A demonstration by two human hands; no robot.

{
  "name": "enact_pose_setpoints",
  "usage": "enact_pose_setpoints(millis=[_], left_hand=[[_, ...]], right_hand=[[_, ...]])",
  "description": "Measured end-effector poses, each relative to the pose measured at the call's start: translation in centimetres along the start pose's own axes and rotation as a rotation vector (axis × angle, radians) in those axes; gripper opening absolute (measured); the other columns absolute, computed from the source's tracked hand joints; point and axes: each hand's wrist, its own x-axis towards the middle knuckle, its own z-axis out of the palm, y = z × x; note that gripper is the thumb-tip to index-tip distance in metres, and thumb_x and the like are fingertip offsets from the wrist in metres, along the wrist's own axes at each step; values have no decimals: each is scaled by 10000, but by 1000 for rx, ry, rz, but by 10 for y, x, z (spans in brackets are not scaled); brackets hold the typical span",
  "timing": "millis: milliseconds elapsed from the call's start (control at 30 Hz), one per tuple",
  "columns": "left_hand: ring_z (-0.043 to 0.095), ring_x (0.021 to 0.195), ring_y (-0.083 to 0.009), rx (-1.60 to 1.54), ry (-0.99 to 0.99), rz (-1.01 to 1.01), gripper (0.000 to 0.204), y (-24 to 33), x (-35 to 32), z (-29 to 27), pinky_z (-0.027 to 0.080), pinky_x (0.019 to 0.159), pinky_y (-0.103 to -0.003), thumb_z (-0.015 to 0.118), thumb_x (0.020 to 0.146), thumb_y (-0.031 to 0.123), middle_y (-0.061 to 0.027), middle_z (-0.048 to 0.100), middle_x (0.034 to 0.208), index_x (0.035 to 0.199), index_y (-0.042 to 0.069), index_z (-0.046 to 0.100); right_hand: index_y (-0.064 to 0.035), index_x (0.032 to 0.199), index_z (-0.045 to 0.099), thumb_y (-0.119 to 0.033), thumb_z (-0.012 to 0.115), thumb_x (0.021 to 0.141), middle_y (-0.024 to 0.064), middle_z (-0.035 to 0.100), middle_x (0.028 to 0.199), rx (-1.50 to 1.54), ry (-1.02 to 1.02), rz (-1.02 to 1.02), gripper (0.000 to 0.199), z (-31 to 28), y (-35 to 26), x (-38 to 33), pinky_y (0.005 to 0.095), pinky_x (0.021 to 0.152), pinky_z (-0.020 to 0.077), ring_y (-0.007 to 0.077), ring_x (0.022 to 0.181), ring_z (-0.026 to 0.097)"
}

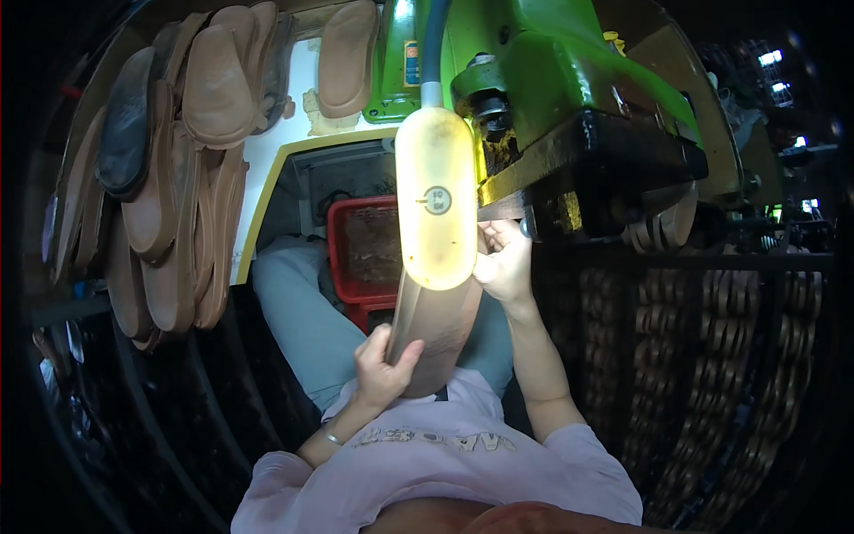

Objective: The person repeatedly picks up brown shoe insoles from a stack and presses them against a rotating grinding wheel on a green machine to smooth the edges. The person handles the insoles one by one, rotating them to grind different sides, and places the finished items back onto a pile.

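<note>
your left hand (385,363) holding a brown sole (438,338) at lower middle, your right hand (505,265) bent by its top end, can't tell if gripping, bright lamp (436,240) at middle, green machine (560,80) at upper right

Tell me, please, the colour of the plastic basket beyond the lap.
Red; the basket shows best in the head view, partly behind the lamp.

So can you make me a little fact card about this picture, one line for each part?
Left hand: gripping the near part of a long brown piece
Right hand: beside the green machine; its grip is partly hidden
Lamp: glowing yellow, blocking some of the view
Left side: piled brown foot shapes, one dark shape
Lower down: red basket
</note>
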Motion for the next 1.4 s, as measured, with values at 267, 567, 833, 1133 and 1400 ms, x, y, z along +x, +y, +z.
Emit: enact_pose_setpoints(millis=[267, 567, 833, 1133, 1400], left_hand=[[637, 638, -279, 129, -1, 363, 324, 6, 51, 19, 497, 569, -340, 783, 690, 87, -140, 627, 764, 935, -10, 595], [651, 620, -233, 117, -112, 267, 322, 27, 80, 11, 514, 591, -312, 787, 707, 147, -138, 657, 757, 929, -17, 621], [638, 719, -102, -314, 53, 20, 283, 5, 35, 41, 504, 667, -235, 722, 790, 38, -89, 675, 812, 1010, -33, 560], [620, 841, -146, -401, 63, 183, 383, 2, 55, 31, 503, 755, -263, 666, 820, 31, -131, 633, 959, 1141, -48, 472], [637, 851, -135, -34, -96, 337, 292, 38, 111, 45, 518, 774, -258, 706, 786, -7, -106, 671, 967, 1052, -54, 595]], right_hand=[[48, 1053, 610, -192, 790, 778, 88, 671, 975, -56, 52, -21, 407, -22, 12, -23, 275, 806, 492, 148, 898, 625], [43, 1080, 556, -144, 712, 852, 111, 654, 995, 7, 190, 24, 333, -37, 9, -21, 258, 822, 472, 130, 911, 602], [-22, 974, 466, -53, 791, 744, 71, 606, 851, -72, 231, 52, 399, -17, -2, -22, 224, 672, 471, 104, 774, 590], [-34, 974, 489, -100, 830, 715, 6, 537, 807, -156, 160, -92, 433, 5, 14, -34, 210, 606, 421, 70, 685, 508], [-23, 989, 427, -35, 667, 855, 35, 530, 869, -103, 325, -104, 276, -31, 14, -33, 200, 683, 421, 69, 755, 502]])
